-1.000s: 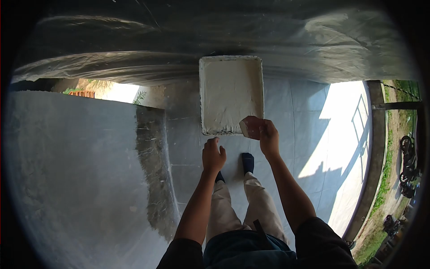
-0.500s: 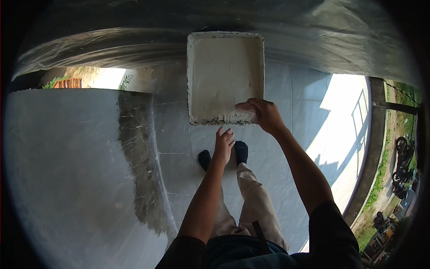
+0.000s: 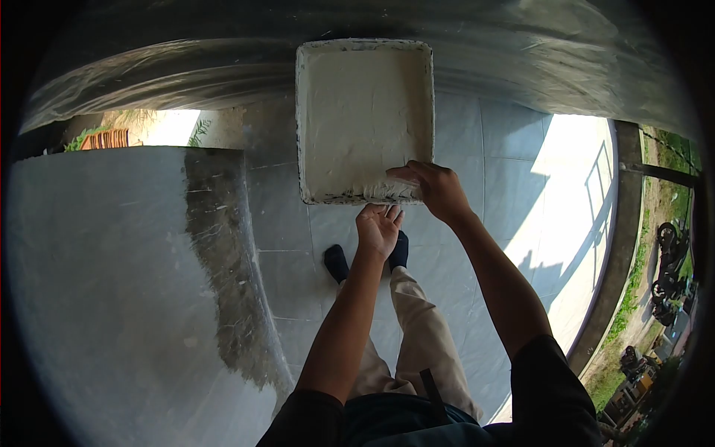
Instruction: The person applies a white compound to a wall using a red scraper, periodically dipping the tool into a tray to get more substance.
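A rectangular tub (image 3: 302, 127) of thick off-white paste is in front of me, its rim crusted with smears. My right hand (image 3: 443, 192) is closed at the near right corner, thumb and fingers pressed together over the paste. What it grips there is mostly hidden, and I cannot tell its kind. Ridged paste (image 3: 383, 192) is heaped along the near wall, left of those fingers. Palm up, my left hand (image 3: 381, 227) is just below the near rim, fingers slightly curled and apart, the tips right at the edge.
Grey tiled floor (image 3: 283, 283) lies beneath, with my dark-socked feet (image 3: 337, 262) on it. At left stands a grey panel (image 3: 112, 253) with a darker rough strip (image 3: 212, 253). Shiny plastic sheeting (image 3: 223, 71) spans the far side. A ledge (image 3: 622, 246) borders the outdoors at right.
My left hand has come up to the tub's near rim and turned palm up. The tub appears slightly farther left and higher in view. My right hand stays at its corner.
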The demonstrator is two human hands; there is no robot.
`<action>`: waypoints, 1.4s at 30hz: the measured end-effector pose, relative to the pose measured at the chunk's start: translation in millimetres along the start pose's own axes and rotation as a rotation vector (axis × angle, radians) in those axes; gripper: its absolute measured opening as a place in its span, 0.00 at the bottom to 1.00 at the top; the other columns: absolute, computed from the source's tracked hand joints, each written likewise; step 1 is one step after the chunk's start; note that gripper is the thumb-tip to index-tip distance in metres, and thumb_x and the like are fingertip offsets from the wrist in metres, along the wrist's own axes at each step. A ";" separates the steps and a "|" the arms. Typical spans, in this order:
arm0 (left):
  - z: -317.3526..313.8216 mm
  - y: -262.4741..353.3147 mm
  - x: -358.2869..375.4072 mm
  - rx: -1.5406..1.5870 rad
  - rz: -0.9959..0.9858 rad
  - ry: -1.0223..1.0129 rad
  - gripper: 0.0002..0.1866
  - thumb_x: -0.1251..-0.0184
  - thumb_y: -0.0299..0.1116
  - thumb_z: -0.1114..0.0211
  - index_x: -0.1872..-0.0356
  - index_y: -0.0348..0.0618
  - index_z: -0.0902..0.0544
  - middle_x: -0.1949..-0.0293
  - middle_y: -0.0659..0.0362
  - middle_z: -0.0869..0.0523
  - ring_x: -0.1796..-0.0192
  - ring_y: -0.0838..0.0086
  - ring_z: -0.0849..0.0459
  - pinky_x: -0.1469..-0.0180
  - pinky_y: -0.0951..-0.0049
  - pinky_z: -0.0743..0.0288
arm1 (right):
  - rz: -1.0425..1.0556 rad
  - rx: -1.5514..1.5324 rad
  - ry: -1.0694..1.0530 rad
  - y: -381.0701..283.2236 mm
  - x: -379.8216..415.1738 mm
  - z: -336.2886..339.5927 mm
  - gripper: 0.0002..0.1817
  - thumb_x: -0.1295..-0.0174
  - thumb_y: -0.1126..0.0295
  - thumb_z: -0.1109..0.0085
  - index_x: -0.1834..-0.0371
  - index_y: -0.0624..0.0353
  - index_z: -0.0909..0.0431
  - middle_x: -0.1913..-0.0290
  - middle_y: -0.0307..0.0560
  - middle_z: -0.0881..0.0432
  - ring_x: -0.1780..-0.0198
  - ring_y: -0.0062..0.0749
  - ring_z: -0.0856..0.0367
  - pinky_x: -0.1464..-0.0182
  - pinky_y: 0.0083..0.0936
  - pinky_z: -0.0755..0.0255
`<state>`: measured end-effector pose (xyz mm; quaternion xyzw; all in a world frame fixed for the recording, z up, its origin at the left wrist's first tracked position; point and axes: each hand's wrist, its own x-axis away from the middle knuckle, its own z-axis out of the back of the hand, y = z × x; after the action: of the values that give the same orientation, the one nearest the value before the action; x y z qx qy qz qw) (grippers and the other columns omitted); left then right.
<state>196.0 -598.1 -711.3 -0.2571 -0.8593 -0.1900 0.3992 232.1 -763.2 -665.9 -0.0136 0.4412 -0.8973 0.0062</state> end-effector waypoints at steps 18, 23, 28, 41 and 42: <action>13.6 4.4 -9.4 0.012 0.026 -0.090 0.12 0.48 0.31 0.40 0.60 0.47 0.23 0.54 0.62 0.21 0.46 0.65 0.26 0.31 0.60 0.41 | -0.064 -0.168 -0.109 -3.8 -10.9 0.0 0.16 0.40 0.85 0.47 0.49 0.67 0.21 0.55 0.61 0.15 0.54 0.51 0.13 0.51 0.35 0.20; 13.5 4.3 -7.6 0.003 0.025 -0.080 0.10 0.47 0.31 0.40 0.62 0.47 0.24 0.58 0.64 0.22 0.50 0.67 0.25 0.35 0.63 0.39 | -0.126 -0.148 -0.095 -0.3 -14.8 -6.5 0.17 0.38 0.81 0.45 0.45 0.66 0.22 0.56 0.61 0.15 0.54 0.50 0.13 0.51 0.36 0.21; 4.3 5.1 0.0 0.002 0.019 -0.069 0.15 0.46 0.31 0.40 0.55 0.46 0.23 0.50 0.62 0.22 0.43 0.65 0.28 0.29 0.59 0.45 | -0.365 -0.170 -0.051 -6.5 -24.7 -14.8 0.17 0.35 0.75 0.46 0.43 0.64 0.21 0.54 0.62 0.15 0.53 0.53 0.14 0.50 0.39 0.22; 0.6 26.7 16.9 0.040 -0.082 -0.023 0.36 0.40 0.39 0.42 0.28 0.48 0.39 0.23 0.55 0.43 0.18 0.55 0.58 0.20 0.53 0.71 | 0.073 -0.184 -0.126 -38.0 -37.4 -31.5 0.18 0.40 0.85 0.45 0.46 0.65 0.21 0.59 0.60 0.15 0.57 0.50 0.13 0.54 0.35 0.21; 1.3 27.4 16.4 0.042 -0.084 -0.023 0.36 0.40 0.39 0.42 0.28 0.48 0.39 0.23 0.55 0.43 0.18 0.55 0.58 0.20 0.53 0.71 | 0.079 -0.167 -0.117 -37.0 -38.0 -33.5 0.18 0.41 0.85 0.45 0.47 0.65 0.21 0.59 0.60 0.16 0.57 0.50 0.13 0.55 0.35 0.21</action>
<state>202.5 -570.9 -695.9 -0.2145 -0.8776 -0.1857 0.3863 269.1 -713.2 -657.8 -0.0490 0.5136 -0.8541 0.0659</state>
